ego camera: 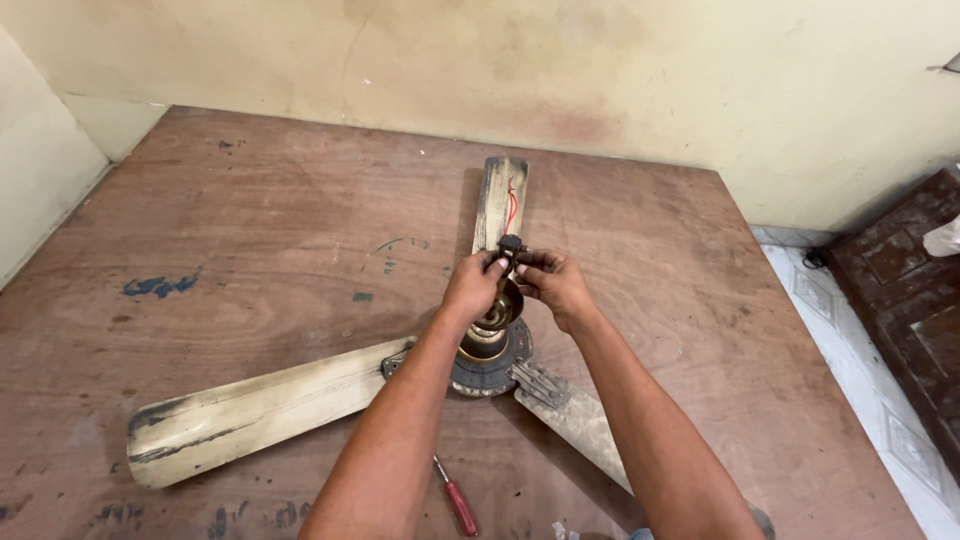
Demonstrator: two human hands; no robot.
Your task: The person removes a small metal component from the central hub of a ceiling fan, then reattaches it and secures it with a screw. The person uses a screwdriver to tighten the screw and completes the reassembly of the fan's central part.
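Observation:
A worn cream ceiling fan (pixel 240 415) lies on a brown wooden table (pixel 250 240), its three blades spread out from a dark round motor hub (pixel 487 370). A brass-coloured cup sits on the hub's short rod. My left hand (pixel 472 287) and my right hand (pixel 553 280) meet at the top of that rod, fingers pinched around a small dark fitting (pixel 510 244). Red wire shows on the far blade (pixel 500 200) just beyond the fitting.
A red-handled screwdriver (pixel 458 500) lies on the table near the front edge, between my forearms. A cream wall runs along the table's far side. To the right are a tiled floor (pixel 860 350) and a dark wooden piece (pixel 915 290).

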